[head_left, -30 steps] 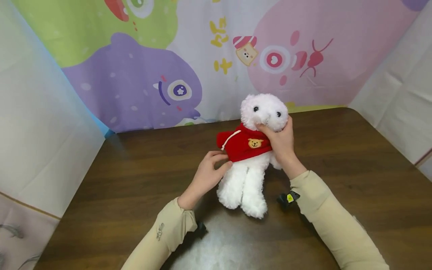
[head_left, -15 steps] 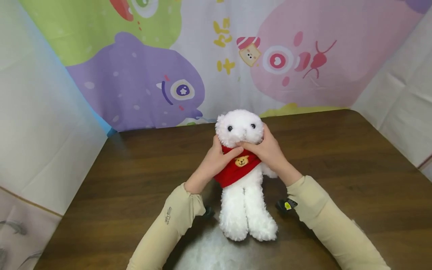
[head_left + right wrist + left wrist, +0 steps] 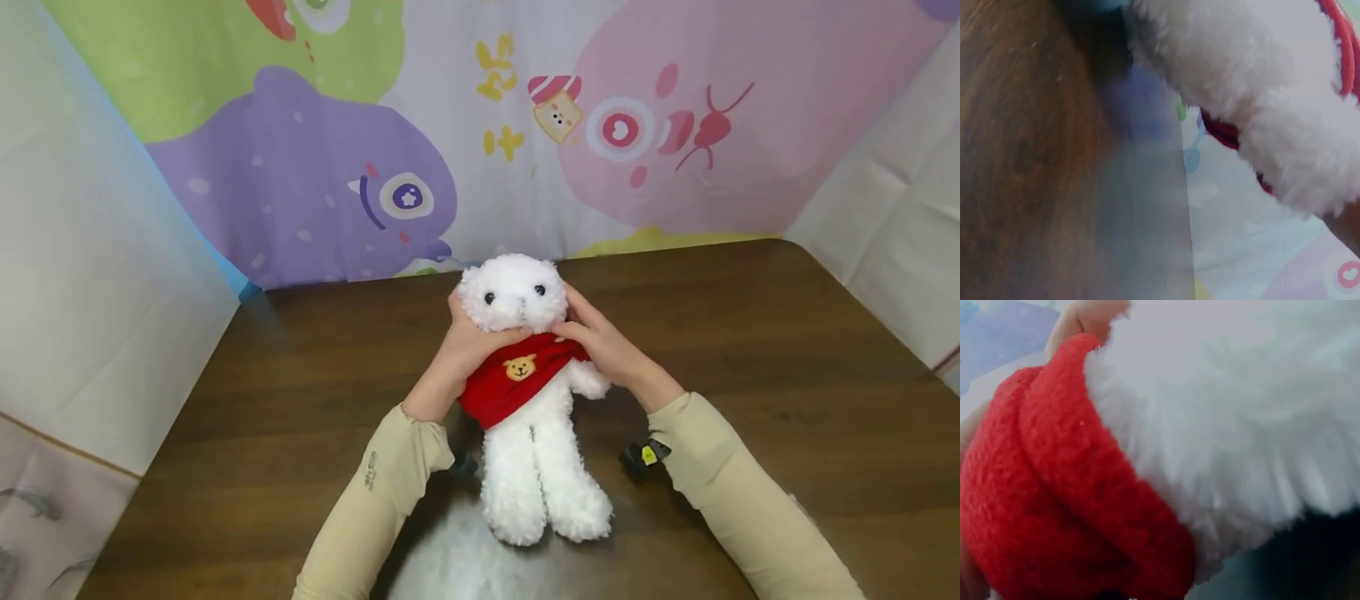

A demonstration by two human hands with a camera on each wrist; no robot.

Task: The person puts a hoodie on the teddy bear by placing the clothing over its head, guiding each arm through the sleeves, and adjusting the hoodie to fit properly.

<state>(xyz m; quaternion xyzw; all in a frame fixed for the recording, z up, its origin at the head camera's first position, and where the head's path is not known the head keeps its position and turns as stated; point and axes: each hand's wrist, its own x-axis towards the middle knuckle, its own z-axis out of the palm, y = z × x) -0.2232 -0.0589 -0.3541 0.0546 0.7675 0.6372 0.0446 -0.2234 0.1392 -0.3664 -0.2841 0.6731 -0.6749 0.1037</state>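
A white fluffy teddy bear (image 3: 517, 292) with black eyes faces me in the head view, its legs pointing towards me. Around its upper body a red hoodie (image 3: 491, 385) with a small bear-face patch (image 3: 520, 367) sits slanted. The bear's arm (image 3: 588, 380) on my right is bare, outside the hoodie. My left hand (image 3: 455, 357) grips the bear's side at the neck, its thumb across the hoodie's neckline. At the other side of the neck, my right hand (image 3: 611, 354) pinches the hoodie's collar. The left wrist view shows red cloth (image 3: 1066, 487) against white fur (image 3: 1222, 419).
The brown wooden table (image 3: 750, 358) extends on both sides of the bear. Behind it hangs a cartoon-printed cloth (image 3: 337, 183), with pale side panels (image 3: 90, 250) left and right. Black wrist devices (image 3: 641, 458) show beneath both sleeves.
The bear has moved left and closer to me. My left hand went from the hoodie's lower side up to the neck. My right hand has shifted left with the bear.
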